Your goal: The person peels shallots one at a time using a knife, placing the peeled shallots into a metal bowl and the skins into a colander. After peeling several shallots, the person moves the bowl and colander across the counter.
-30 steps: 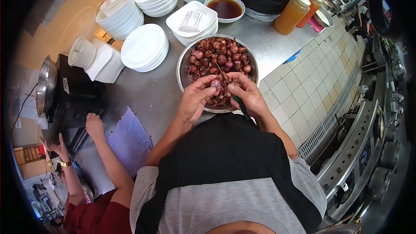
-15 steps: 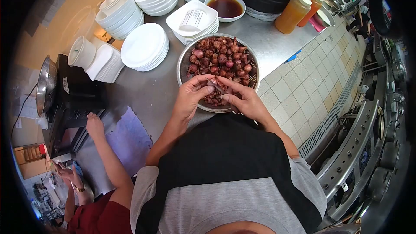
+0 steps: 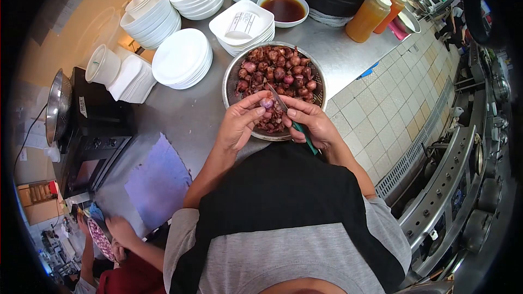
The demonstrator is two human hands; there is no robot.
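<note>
My left hand point(image 3: 243, 121) pinches a small purple shallot point(image 3: 266, 103) between thumb and fingertips. In my right hand point(image 3: 312, 125) is a small knife with a green handle point(image 3: 306, 139), its blade pointing up and away from me beside the shallot. Both hands are over the near side of a metal colander point(image 3: 226, 83). Unpeeled red shallots point(image 3: 279, 71) fill its far part, and loose skins point(image 3: 271, 125) lie in the near part below my hands.
Behind the colander stand white bowls point(image 3: 241, 22), plates point(image 3: 182, 60), a bowl of brown liquid point(image 3: 283, 9) and sauce bottles point(image 3: 368, 17). A black oven point(image 3: 101, 147) and a purple cloth point(image 3: 159, 182) are at left. Nearby, a co-worker's hands point(image 3: 122, 231) are at a container of pinkish pieces point(image 3: 102, 238).
My right hand has turned, so the knife's green handle and blade now show, and the shallot is visible in my left fingers. The co-worker's hand has left the oven and moved down toward a container.
</note>
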